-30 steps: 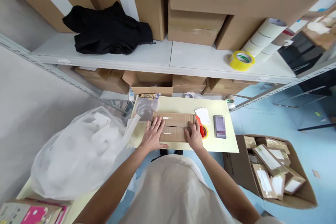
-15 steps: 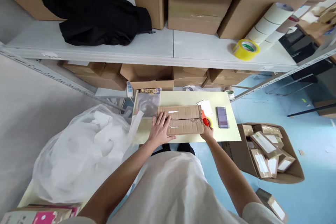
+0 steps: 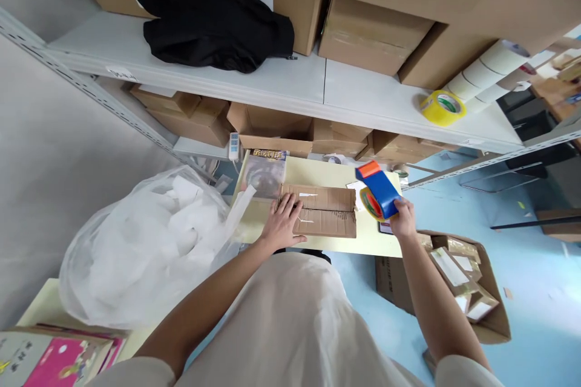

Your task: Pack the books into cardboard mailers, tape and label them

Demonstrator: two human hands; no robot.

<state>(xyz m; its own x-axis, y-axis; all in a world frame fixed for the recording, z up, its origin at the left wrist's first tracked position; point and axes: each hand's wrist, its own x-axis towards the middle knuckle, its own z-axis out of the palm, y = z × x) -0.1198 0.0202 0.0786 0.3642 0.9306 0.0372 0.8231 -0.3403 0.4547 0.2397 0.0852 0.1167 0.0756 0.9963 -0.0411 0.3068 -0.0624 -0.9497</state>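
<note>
A flat brown cardboard box lies on the pale yellow table, a seam running along its top. My left hand rests on the box's left end, fingers spread, gripping nothing. Held up over the table to the right of the box is a blue and orange tape dispenser with a roll of tape in it. My right hand is closed around its near end. Behind the dispenser, a phone and a white paper are mostly hidden.
A magazine lies at the table's left. To the left bulges a clear bag of white wrapping. A large carton of small parcels stands on the floor at right. The shelf ahead bears boxes, black clothing and yellow tape.
My right hand has lifted the tape dispenser up and to the right, away from the box's right end. My left hand stays on the box. The camera view has tilted.
</note>
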